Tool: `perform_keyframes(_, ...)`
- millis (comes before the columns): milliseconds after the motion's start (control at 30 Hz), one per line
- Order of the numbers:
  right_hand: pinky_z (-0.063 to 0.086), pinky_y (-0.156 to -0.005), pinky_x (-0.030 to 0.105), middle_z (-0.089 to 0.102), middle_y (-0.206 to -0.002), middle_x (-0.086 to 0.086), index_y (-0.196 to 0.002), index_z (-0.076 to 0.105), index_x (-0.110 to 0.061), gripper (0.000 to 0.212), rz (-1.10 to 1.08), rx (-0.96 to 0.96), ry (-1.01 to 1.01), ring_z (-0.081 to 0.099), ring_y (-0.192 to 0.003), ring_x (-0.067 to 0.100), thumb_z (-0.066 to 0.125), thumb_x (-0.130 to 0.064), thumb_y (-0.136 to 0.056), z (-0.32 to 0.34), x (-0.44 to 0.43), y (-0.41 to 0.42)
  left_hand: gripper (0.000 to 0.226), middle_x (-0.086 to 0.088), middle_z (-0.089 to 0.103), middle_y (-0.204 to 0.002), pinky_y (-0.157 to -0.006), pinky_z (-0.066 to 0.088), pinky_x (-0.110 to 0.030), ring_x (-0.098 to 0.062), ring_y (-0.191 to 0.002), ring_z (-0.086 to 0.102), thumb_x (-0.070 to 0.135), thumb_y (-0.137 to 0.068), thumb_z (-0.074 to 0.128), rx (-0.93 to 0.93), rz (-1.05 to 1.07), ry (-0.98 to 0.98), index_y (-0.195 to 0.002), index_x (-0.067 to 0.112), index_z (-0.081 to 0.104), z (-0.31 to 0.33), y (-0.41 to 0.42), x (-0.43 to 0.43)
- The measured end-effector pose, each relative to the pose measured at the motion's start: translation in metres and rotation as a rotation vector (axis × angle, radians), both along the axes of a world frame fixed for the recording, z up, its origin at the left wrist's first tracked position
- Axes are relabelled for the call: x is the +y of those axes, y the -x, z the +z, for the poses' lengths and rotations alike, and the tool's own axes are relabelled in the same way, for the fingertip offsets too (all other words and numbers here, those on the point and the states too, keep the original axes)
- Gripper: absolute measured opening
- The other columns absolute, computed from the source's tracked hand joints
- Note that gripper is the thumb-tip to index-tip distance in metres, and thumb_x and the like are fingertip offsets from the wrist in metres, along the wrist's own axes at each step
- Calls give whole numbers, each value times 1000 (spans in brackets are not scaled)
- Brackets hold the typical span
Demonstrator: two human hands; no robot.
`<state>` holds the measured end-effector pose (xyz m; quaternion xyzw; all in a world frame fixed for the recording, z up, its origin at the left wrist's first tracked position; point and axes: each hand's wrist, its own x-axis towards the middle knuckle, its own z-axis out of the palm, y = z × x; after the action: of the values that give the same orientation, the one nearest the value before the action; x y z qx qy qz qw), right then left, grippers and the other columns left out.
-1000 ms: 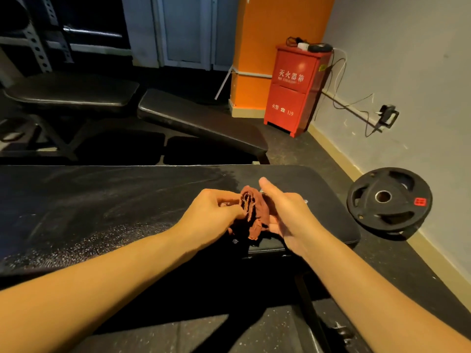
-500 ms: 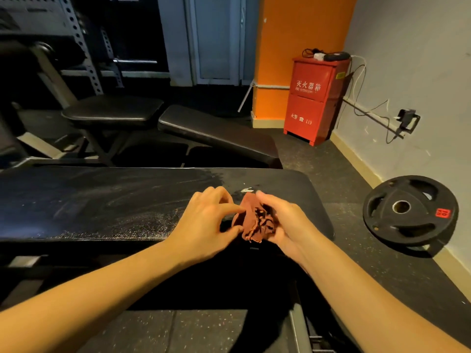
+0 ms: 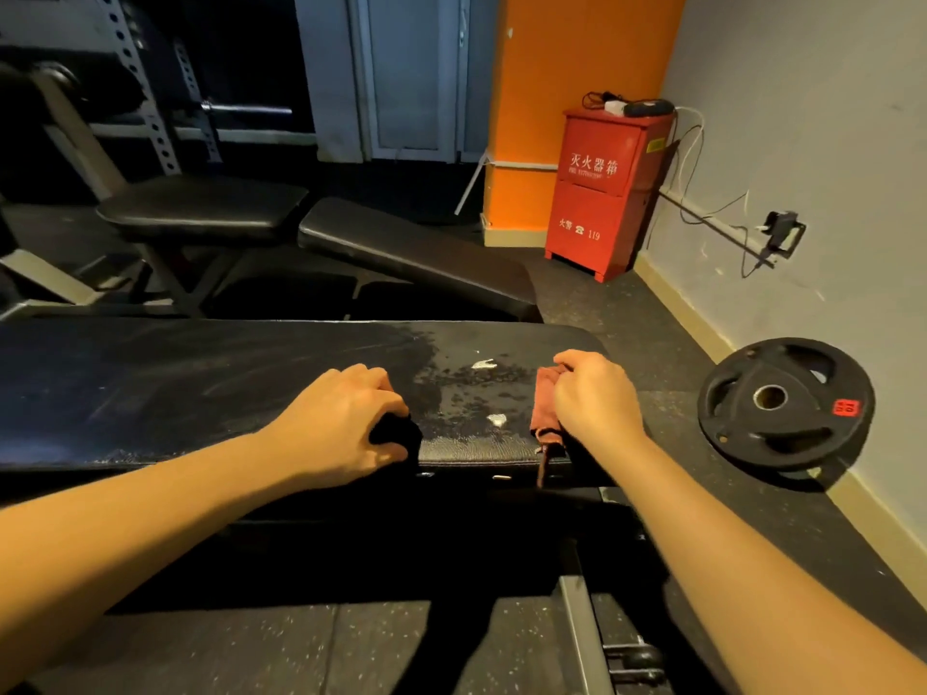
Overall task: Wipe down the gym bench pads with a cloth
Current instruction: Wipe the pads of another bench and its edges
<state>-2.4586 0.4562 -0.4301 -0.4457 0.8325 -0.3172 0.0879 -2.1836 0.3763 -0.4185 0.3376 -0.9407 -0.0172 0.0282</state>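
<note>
My right hand [image 3: 592, 398] grips the red-brown cloth [image 3: 544, 401] against the near bench pad [image 3: 200, 383] by its right end, my left hand [image 3: 341, 418] sits curled at the front edge, contents indeterminate, and white flecks [image 3: 484, 364] between them indicate wiping is largely outstanding.

bench pad [image 3: 251, 383]: black grained vinyl, scuffed | cloth [image 3: 544, 403]: rust-red woven fabric, matt

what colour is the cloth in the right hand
Reddish-brown; the cloth, gripped by the right hand, shows best in the head view.
</note>
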Motion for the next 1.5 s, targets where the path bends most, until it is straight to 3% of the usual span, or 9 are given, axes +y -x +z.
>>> perform_keyframes(133,46,-70,38,59,-104,10,-100,61,-11,39,44,302,-147,58,-100,32,53,-49,-98,-11,-8,-21,60,11,55,-123,-93,41,-30,-11,-112,49,71,-84,65,5,-26,-2,-130,34,64,-4,3,-10)
perform_keyframes(267,47,-72,35,62,-110,8,-106,69,-14,16,82,362,-150,61,-101,31,62,-18,-92,-13,-16,-43,80,15,52,-119,-91,40,-28,-7,-106,45,89,-73,46,-6,-35,-70,-130,36,63,-14,-4,-17)
perform_keyframes(433,47,-83,40,59,-103,1,-107,73,-26,31,640,404,-46,52,-101,25,61,-4,-89,-15,8,-94,89,18,51,-120,-90,40,-26,-4,-106,44,94,-65,43,5,-35,-117,-132,39,61,-14,-15,-26)
perform_keyframes(633,50,-78,35,66,-105,5,-105,75,-19,20,-3,400,-116,63,-104,32,64,-9,-92,-11,-9,46,93,18,48,-134,-96,42,-30,-7,-119,44,92,-63,63,-44,-50,-96,-138,37,56,-7,-4,-30)
perform_keyframes(700,54,-84,36,71,-106,3,-105,71,-17,23,1,378,-49,65,-104,29,64,-5,-87,-9,-27,16,101,17,47,-140,-101,42,-32,-9,-125,44,91,-60,67,-76,-35,-84,-143,36,52,-3,2,-32)
perform_keyframes(867,48,-80,35,62,-98,-2,-106,70,-22,24,625,424,32,54,-94,23,65,-7,-88,-23,-1,-79,122,14,42,-152,-110,40,-32,-12,-136,41,96,-52,65,-109,21,-136,-152,30,43,-4,-2,-42)
perform_keyframes(1100,54,-77,38,67,-103,7,-96,73,-17,16,11,519,-56,63,-99,34,61,-10,-88,-12,-60,34,123,18,45,-145,-106,44,-35,-11,-129,44,99,-43,65,-89,61,-229,-146,33,49,-8,-3,-50)
perform_keyframes(1300,49,-83,36,61,-100,0,-111,73,-24,25,703,449,53,56,-95,26,62,-13,-91,-23,-5,-47,127,21,43,-146,-106,41,-29,-8,-130,43,101,-42,62,-134,51,-225,-150,37,42,-6,2,-53)
perform_keyframes(1500,54,-74,35,68,-99,2,-89,74,-17,17,53,477,-48,66,-96,30,58,-11,-92,-10,-83,50,126,20,44,-143,-103,43,-31,-10,-128,44,98,-40,66,-117,72,-247,-148,37,44,-7,3,-52)
